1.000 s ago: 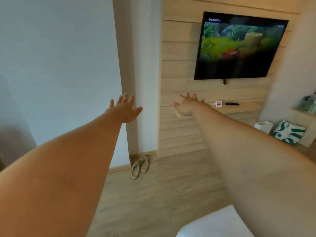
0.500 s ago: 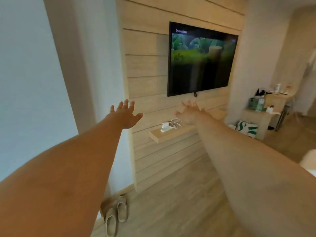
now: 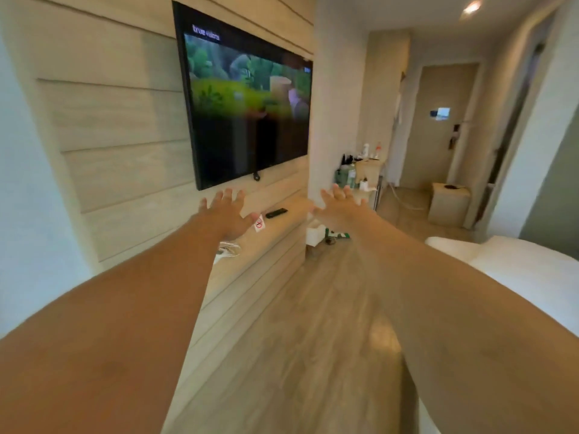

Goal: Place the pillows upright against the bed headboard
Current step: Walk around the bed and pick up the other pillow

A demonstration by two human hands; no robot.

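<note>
Both my arms stretch straight out in front of me. My left hand (image 3: 226, 213) is open with fingers spread and holds nothing. My right hand (image 3: 340, 205) is likewise open and empty, a little to the right. A corner of the white bed (image 3: 513, 261) shows at the right edge, beside my right forearm. No pillow and no headboard are in view.
A wall-mounted TV (image 3: 247, 104) hangs on the wood-panelled wall ahead, over a shelf with a remote (image 3: 276, 213) and a small sign (image 3: 258, 223). A side table with bottles (image 3: 360, 173), a box (image 3: 448, 204) and a door (image 3: 438, 123) stand down the corridor. Wood floor (image 3: 297, 324) runs between wall and bed.
My view has swung to the right, from the wall and slippers toward the TV, corridor and door. More of the bed has come into view. Both hands stay outstretched and open.
</note>
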